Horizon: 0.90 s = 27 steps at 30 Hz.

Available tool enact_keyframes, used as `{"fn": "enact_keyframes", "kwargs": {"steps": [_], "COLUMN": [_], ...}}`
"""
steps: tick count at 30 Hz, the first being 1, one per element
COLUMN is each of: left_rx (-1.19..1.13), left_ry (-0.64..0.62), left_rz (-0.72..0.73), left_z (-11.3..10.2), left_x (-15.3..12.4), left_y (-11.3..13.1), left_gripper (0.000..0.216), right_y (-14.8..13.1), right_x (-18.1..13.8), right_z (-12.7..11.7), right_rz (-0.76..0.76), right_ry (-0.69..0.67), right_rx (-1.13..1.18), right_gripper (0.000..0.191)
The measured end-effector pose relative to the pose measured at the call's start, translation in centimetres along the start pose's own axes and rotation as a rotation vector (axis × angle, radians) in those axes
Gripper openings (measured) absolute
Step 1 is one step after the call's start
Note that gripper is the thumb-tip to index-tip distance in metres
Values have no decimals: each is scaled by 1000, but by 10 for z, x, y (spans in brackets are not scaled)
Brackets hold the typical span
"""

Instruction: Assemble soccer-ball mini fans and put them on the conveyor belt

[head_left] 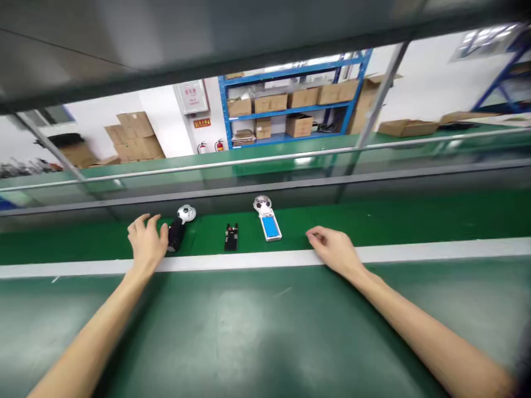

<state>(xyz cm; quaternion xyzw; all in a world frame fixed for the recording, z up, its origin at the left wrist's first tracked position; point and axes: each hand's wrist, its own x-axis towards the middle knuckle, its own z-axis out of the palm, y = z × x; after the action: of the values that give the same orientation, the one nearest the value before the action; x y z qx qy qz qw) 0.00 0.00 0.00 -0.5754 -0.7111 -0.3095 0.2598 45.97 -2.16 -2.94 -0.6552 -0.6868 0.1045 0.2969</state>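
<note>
My left hand [147,243] is over the far green strip, fingers spread and apart. Right beside its thumb lies a black handle-shaped part [177,233] with a white-and-black football-patterned round head [186,213]; whether the thumb touches it I cannot tell. Between my hands is a small black board-like part [231,237] with two prongs at its top. To its right, a white casing [271,225] with a blue rectangular panel and another football-patterned head lies face up. My right hand [335,249] hovers or rests right of that casing, thumb and fingers pinched together; anything between them is hidden.
A white strip [257,259] runs across the green work surface [232,331] in front of the parts. Behind them stand a low grey ledge and a metal rail [232,163]. A grey panel [232,33] hangs overhead. Blue shelving [286,110] with cardboard boxes stands farther back.
</note>
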Motion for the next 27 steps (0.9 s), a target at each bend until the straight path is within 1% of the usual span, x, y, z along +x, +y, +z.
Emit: {"fn": "enact_keyframes", "kwargs": {"steps": [2, 3, 4, 5, 6, 8, 10, 11, 16, 19, 24, 27], "left_rx": [-69, -108, -132, -129, -112, -60, -51, -55, -86, -73, -52, -30], "left_ry": [-93, -167, -288, -401, -476, -534, -542, -541, -552, -545, -544, -501], "left_rz": [159, 229, 275, 288, 260, 182, 150, 139, 92, 73, 35, 11], "left_z": [-9, -11, -12, -11, -9, -2, 4, 7, 9, 8, 9, 10], "left_x": [-5, -8, -13, -19, -25, -39, -49, -53, -54, -53, -54, -53], "left_y": [25, 38, 50, 62, 73, 90, 98, 99, 92, 91, 92, 88], "left_gripper": [37, 36, 35, 36, 39, 52, 61, 62, 46, 40, 38, 42], "right_y": [2, 3, 3, 3, 3, 2, 2, 2, 1, -2, -4, -3], "right_x": [1, 2, 3, 3, 3, 4, 4, 4, 4, 4, 5, 5], "right_z": [1, 1, 2, 2, 2, 1, 1, 1, -1, -2, -2, -1], "right_rz": [-1, -2, -4, -6, -7, -5, 3, 7, 12, 46, 85, 103], "right_ry": [-8, -11, -14, -15, -15, -17, -25, -28, -28, -43, -65, -74], "right_rx": [-12, -16, -18, -20, -18, -11, -7, -7, 1, -4, -23, -29], "right_gripper": [30, 30, 31, 31, 31, 32, 32, 33, 31, 29, 26, 26]}}
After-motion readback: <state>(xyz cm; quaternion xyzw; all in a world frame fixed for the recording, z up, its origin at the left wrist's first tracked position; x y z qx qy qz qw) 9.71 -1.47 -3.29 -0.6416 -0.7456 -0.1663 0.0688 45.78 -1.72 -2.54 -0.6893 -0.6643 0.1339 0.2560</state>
